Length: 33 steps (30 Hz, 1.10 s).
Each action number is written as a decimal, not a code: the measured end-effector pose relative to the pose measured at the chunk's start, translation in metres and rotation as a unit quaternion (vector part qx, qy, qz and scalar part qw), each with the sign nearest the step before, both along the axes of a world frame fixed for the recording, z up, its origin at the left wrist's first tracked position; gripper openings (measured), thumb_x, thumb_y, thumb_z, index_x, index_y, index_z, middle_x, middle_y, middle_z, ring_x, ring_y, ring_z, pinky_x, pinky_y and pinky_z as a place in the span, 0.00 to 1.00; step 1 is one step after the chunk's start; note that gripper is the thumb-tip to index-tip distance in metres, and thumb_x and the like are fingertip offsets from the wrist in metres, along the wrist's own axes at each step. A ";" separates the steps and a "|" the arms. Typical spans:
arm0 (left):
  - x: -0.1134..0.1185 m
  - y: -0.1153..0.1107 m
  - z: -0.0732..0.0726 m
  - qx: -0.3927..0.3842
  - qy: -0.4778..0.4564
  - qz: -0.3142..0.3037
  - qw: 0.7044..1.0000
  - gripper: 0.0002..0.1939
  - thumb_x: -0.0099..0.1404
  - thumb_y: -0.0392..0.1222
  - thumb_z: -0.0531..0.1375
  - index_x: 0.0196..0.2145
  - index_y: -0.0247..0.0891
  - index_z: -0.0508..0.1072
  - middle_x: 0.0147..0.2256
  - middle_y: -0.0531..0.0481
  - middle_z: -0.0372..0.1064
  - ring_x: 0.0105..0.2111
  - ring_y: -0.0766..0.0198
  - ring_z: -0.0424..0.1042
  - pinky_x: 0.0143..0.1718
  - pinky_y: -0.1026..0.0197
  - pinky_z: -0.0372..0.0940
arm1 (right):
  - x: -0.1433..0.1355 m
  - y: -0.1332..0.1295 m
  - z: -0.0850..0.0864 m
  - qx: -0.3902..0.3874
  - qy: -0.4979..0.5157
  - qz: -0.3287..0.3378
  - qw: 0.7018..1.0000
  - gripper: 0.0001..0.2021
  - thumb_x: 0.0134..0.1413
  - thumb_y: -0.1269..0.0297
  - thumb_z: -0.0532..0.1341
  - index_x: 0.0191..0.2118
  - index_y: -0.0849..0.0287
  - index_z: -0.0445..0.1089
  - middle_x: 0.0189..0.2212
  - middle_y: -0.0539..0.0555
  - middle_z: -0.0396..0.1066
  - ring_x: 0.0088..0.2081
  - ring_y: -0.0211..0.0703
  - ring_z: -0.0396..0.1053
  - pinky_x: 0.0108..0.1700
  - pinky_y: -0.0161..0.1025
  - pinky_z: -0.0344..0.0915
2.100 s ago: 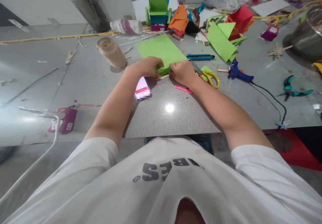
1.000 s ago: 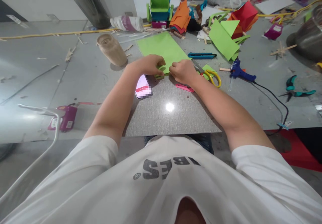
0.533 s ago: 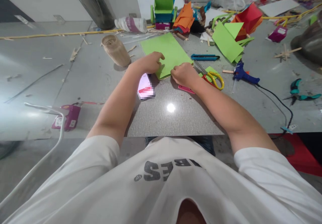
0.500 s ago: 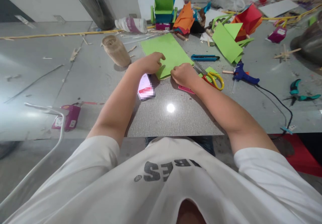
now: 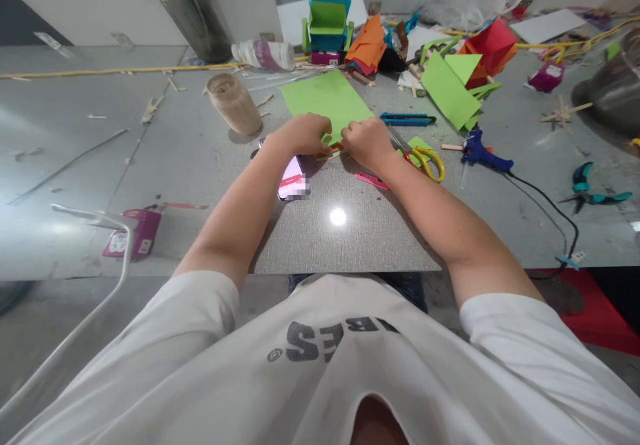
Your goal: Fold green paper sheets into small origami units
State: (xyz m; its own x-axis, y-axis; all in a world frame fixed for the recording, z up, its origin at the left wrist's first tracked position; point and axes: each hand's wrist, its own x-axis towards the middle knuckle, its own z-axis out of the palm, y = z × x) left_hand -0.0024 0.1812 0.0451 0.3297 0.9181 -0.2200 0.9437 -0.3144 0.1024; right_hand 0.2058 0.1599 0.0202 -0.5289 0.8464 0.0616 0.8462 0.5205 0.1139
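Observation:
A light green sheet (image 5: 327,95) lies on the grey table, its near edge between my two hands. My right hand (image 5: 367,141) is closed, its fingertips pinching the sheet's near edge. My left hand (image 5: 307,133) curls over the near left side of the sheet, fingers bent; what they grip, if anything, is hidden. Under the near edge, small orange and pale strips (image 5: 334,154) show between the hands. A lit phone (image 5: 291,177) lies beneath my left wrist. Scissors with yellow and red handles (image 5: 429,163) rest right of my right hand, beside a pink cutter (image 5: 371,180).
A blue cutter (image 5: 407,119), blue glue gun (image 5: 486,151) and teal pliers (image 5: 590,188) lie to the right. Left stand a beige jar (image 5: 235,106) and a dark bottle (image 5: 193,15). Folded paper pieces (image 5: 367,43) and a green-blue paper chair (image 5: 327,23) are at the back.
The sheet's near edge has lifted or shifted, showing orange and pale strips. My hands have come closer together, and my right hand has moved slightly away from me.

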 end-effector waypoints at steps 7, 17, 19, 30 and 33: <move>0.002 0.000 -0.002 0.026 -0.001 0.009 1.000 0.28 0.79 0.50 0.68 0.72 0.49 0.88 0.64 0.41 0.90 0.68 0.40 0.85 0.69 0.49 0.75 | 0.000 0.002 -0.006 0.016 0.036 -0.030 0.999 0.25 0.81 0.77 0.51 0.61 0.64 0.86 0.53 0.73 0.89 0.47 0.59 0.79 0.51 0.50 0.61; -0.007 0.008 -0.006 0.013 -0.026 0.006 1.000 0.31 0.76 0.56 0.72 0.73 0.50 0.87 0.66 0.41 0.89 0.68 0.40 0.84 0.68 0.50 0.76 | 0.017 -0.002 -0.006 -0.019 0.033 -0.024 0.999 0.20 0.85 0.62 0.60 0.63 0.64 0.89 0.55 0.72 0.91 0.46 0.59 0.81 0.44 0.49 0.58; -0.009 0.010 -0.007 0.013 -0.029 0.005 0.999 0.31 0.76 0.56 0.73 0.73 0.51 0.87 0.66 0.41 0.88 0.68 0.40 0.83 0.69 0.49 0.75 | 0.019 0.001 -0.010 -0.014 0.038 -0.018 0.999 0.19 0.83 0.64 0.60 0.60 0.62 0.90 0.54 0.71 0.91 0.44 0.57 0.80 0.43 0.49 0.57; -0.009 0.009 -0.008 0.016 -0.027 0.001 1.000 0.31 0.76 0.49 0.72 0.74 0.49 0.87 0.68 0.41 0.88 0.68 0.41 0.86 0.72 0.49 0.75 | 0.013 0.012 -0.021 0.002 0.062 -0.018 0.998 0.22 0.78 0.75 0.56 0.60 0.63 0.88 0.53 0.71 0.90 0.44 0.57 0.78 0.44 0.48 0.55; -0.006 0.007 -0.006 0.022 -0.020 0.003 1.000 0.30 0.77 0.52 0.71 0.73 0.49 0.88 0.68 0.41 0.88 0.69 0.39 0.85 0.71 0.49 0.75 | 0.011 0.014 -0.022 0.000 0.071 -0.005 0.997 0.22 0.79 0.74 0.54 0.59 0.62 0.87 0.52 0.71 0.89 0.45 0.58 0.77 0.45 0.48 0.56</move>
